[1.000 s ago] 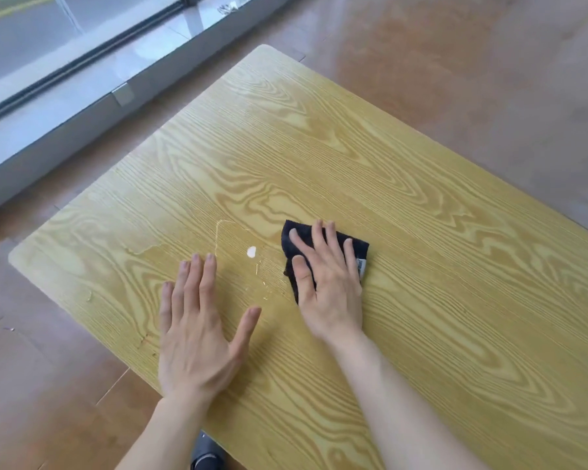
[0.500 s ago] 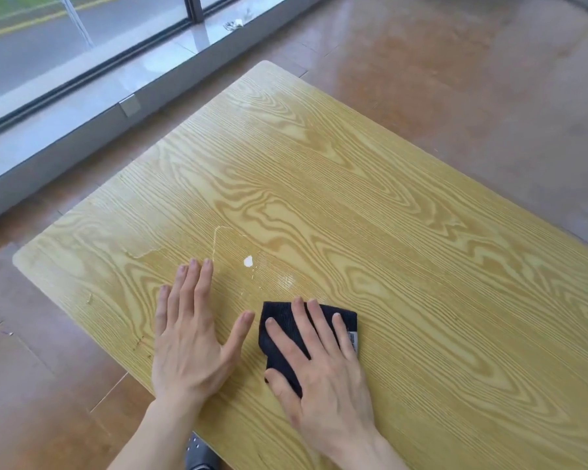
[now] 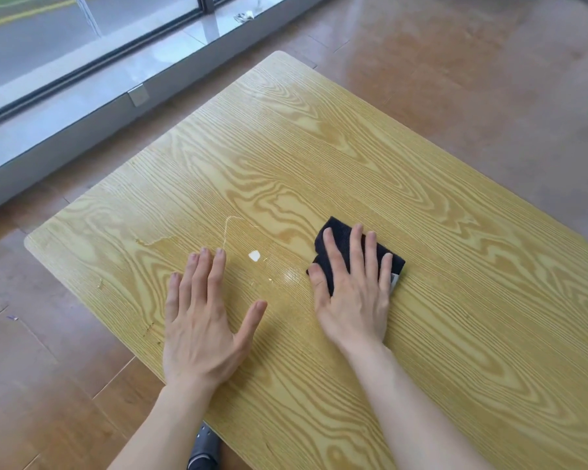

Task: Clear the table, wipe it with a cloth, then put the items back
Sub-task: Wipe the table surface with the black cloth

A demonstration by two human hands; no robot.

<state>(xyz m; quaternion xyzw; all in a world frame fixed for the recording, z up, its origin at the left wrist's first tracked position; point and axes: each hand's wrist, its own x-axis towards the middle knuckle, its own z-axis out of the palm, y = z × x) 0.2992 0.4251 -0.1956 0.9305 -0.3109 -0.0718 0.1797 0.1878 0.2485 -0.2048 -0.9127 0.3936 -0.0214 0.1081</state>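
A yellow wood-grain table (image 3: pixel 353 157) fills the view, with no items standing on it. My right hand (image 3: pixel 353 300) lies flat on a folded black cloth (image 3: pixel 335 237) and presses it onto the tabletop near the middle. A small white label shows at the cloth's right corner. My left hand (image 3: pixel 201 317) rests flat on the table near its front left edge, fingers spread, holding nothing. Between the hands sit a small white spot (image 3: pixel 254 255) and a thin pale curved streak (image 3: pixel 230 225).
Brown floor surrounds the table. A grey window sill and glass window (image 3: pixel 82 79) run along the upper left. A dark shoe (image 3: pixel 202 451) shows under the table's front edge. The table's left corner (image 3: pixel 31 242) is rounded.
My right hand pulled the cloth toward me, then pushed it away and to the right again. My left hand stayed flat in place.
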